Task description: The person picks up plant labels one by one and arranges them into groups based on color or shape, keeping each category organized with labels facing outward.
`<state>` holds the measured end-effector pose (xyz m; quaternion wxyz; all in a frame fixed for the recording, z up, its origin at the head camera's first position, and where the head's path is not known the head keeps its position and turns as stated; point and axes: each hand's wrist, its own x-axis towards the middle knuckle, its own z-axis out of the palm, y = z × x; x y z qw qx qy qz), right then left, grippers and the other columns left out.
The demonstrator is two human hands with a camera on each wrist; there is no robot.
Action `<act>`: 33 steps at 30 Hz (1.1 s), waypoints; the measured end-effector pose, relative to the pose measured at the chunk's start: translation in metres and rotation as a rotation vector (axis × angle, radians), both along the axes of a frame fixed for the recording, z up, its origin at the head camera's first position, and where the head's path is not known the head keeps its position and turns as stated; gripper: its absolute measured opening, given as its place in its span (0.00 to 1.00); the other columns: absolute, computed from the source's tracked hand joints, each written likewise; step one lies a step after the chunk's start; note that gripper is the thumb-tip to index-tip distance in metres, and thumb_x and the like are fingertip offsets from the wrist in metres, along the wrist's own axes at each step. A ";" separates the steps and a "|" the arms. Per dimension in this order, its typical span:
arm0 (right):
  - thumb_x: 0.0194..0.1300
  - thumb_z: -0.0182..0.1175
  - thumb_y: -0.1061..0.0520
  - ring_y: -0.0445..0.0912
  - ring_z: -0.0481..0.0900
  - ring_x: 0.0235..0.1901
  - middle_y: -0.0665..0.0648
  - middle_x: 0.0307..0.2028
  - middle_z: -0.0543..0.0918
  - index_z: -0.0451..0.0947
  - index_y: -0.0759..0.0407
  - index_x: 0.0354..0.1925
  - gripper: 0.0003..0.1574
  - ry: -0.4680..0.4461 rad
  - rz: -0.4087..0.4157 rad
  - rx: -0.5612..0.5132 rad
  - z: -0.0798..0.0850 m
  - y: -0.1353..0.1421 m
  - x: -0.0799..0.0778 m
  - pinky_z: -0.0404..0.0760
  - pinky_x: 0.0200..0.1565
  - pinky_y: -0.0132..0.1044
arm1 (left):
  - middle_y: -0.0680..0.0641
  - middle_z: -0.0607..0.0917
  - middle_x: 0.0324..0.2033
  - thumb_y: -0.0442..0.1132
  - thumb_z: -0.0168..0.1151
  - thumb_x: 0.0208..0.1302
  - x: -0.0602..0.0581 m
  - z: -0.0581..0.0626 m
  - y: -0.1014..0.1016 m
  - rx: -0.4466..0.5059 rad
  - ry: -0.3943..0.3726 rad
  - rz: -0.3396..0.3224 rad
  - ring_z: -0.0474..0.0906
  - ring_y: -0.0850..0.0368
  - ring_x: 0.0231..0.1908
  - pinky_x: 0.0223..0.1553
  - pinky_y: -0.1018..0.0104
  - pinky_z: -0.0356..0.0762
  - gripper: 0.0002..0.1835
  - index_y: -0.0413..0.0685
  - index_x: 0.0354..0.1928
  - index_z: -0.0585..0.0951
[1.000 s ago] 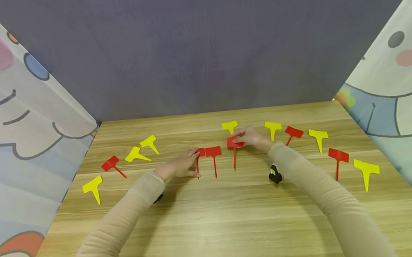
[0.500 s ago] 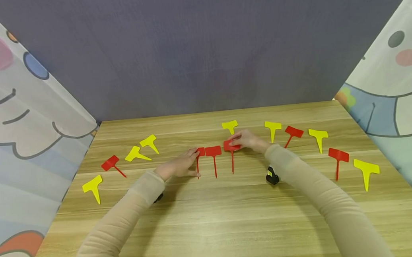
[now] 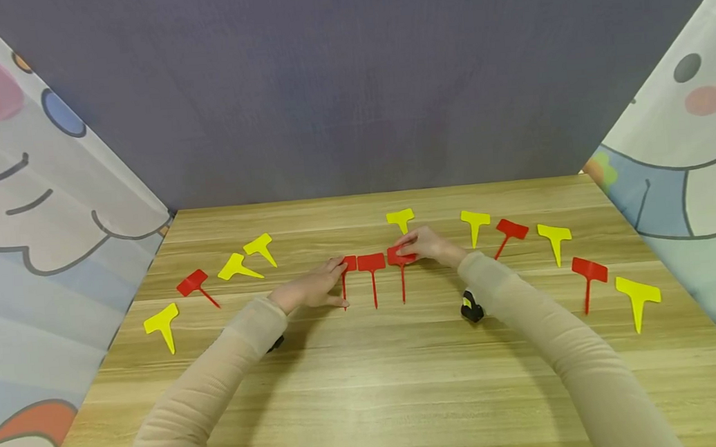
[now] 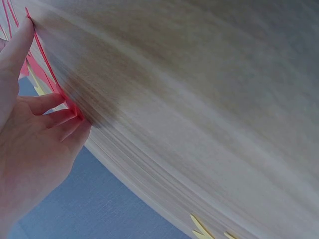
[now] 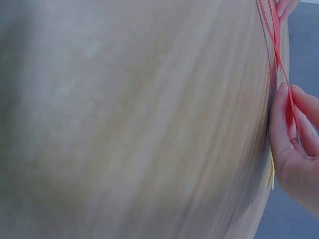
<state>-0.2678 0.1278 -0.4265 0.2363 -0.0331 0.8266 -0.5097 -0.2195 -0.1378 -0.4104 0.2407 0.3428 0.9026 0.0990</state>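
Three red T-shaped plant labels stand side by side at mid-table in the head view. My left hand point(image 3: 311, 289) rests on the leftmost red plant label point(image 3: 351, 264), fingertips on its head and thumb at the stem's lower end. The middle red plant label point(image 3: 371, 263) lies flat beside it, untouched. Between thumb and fingers, my right hand point(image 3: 429, 243) pinches the head of the third red plant label point(image 3: 394, 255), its stem point(image 5: 280, 62) sticking out past the fingertips in the right wrist view. Just behind that hand is a yellow plant label point(image 3: 400, 217).
More yellow and red labels lie spread on both sides, such as a red one point(image 3: 192, 282) at left and a yellow one point(image 3: 637, 294) at right. A grey wall point(image 3: 348, 85) rises behind the wooden table point(image 3: 369, 389). Black wrist devices point(image 3: 471, 307) sit under the forearms.
My right hand has moved slightly left and nearer, bringing its red plant label close beside the middle one. The left hand has stayed in place.
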 end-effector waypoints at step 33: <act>0.54 0.60 0.65 0.52 0.78 0.39 0.65 0.39 0.81 0.78 0.71 0.41 0.14 0.333 0.152 0.231 0.004 -0.010 0.007 0.76 0.40 0.37 | 0.37 0.40 0.67 0.55 0.54 0.58 -0.001 -0.001 0.000 -0.012 0.013 -0.003 0.37 0.41 0.65 0.64 0.52 0.44 0.46 0.33 0.66 0.46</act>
